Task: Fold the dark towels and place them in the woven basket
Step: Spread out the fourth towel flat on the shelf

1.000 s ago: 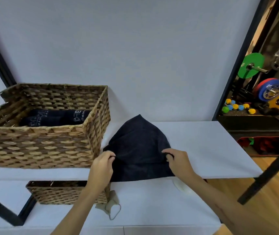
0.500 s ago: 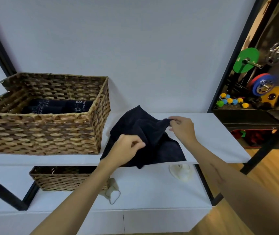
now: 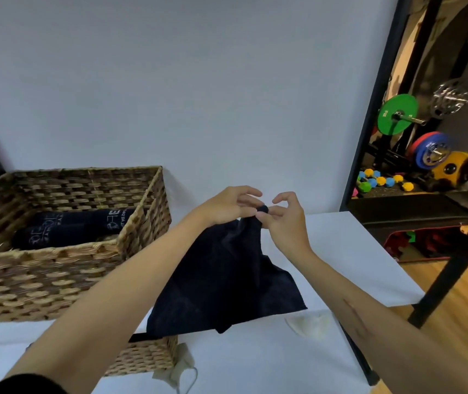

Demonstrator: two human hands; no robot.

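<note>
A dark navy towel hangs in front of me, its lower part draped over the front edge of the white upper shelf. My left hand and my right hand meet at its top and both pinch the same raised corner. The large woven basket stands on the shelf to the left, touching neither hand. Inside it lie two folded dark towels with pale lettering.
A smaller woven basket sits on the lower white shelf, with a beige face mask beside it and a pale object to the right. Black shelf posts stand right. Weight plates and coloured dumbbells lie beyond the doorway.
Both hands have lifted the towel off the shelf and come together at one corner. Earlier they held its edges apart, low on the shelf.
</note>
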